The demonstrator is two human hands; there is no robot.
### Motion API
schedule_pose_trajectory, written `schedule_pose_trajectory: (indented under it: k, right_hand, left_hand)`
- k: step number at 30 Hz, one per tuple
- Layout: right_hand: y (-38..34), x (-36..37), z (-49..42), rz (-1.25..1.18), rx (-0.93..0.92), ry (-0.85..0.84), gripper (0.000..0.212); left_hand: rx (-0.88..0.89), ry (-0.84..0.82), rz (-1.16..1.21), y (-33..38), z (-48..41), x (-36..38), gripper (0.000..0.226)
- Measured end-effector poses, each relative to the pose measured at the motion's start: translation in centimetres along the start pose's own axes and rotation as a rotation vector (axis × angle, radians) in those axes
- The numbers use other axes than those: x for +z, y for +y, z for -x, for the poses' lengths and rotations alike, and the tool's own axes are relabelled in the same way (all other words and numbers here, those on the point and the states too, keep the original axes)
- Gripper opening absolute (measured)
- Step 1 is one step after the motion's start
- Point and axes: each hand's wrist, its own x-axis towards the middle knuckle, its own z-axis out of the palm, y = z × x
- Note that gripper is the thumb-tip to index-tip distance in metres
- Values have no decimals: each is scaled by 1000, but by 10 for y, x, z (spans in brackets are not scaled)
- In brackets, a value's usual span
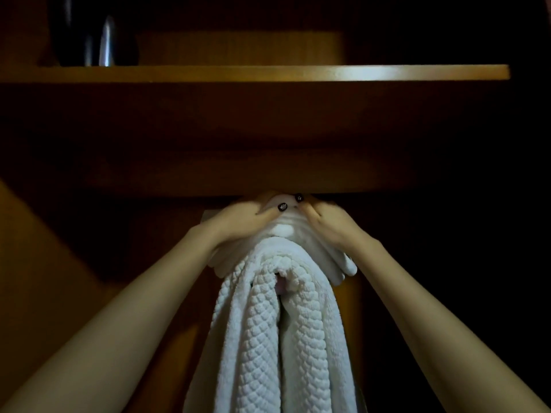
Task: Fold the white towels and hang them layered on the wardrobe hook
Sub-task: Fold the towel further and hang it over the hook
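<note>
A white waffle-textured towel (pixel 268 332) hangs folded in long loops down the middle of the head view. Above it sits a smoother white towel (pixel 286 231), bunched at the top just under a wooden panel. My left hand (pixel 241 217) grips that upper towel from the left, fingers curled over its top. My right hand (pixel 325 219) grips it from the right, thumb pressed into the cloth. Both hands meet at the top of the bundle. The hook itself is hidden behind the towels and my hands.
A wooden shelf (pixel 268 72) runs across the top of the wardrobe, with a dark shiny object (pixel 95 34) standing on its left end. A broad wooden panel (pixel 268 138) hangs right above my hands. Dark wardrobe interior lies to both sides.
</note>
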Motion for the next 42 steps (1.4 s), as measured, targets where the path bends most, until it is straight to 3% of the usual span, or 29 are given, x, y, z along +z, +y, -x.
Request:
schedule_pose_trajectory:
  k: [3,6,9,11,17,20,23,26,30,37,42]
  right_hand:
    - [5,4,-2,-42,55,-10,20]
    - [7,4,-5,-167,89,-5,43]
    - [6,7,-13,-329,194,-73,55]
    - [11,10,-12,-312,233,-104,58]
    - [25,8,14,-220,150,80,47]
    - [23,14,25,-298,237,93,43]
    - [13,5,24,-299,269,16,41]
    - [-4,-21,34,-148,297,-94,64]
    - [-35,-55,82,12,217,-95,66]
    - [-99,-99,216,246,255,-157,56]
    - [-105,-128,340,389,420,-256,60]
  left_hand:
    - [110,122,79,-12,-1,6,44]
    - [179,216,222,-31,2,7,38]
    - [84,159,350,-36,3,10,40]
    - [16,153,422,-34,4,11,43]
    - [-191,-20,236,-40,5,-7,60]
    - [-190,-1,340,-37,13,0,56]
    - [-219,1,381,-27,18,-2,55]
    - [-228,132,152,-13,28,-18,55]
    - [-57,274,-38,21,67,-33,56]
    - [278,171,-43,86,165,-13,52]
    - [375,64,-112,155,236,54,52]
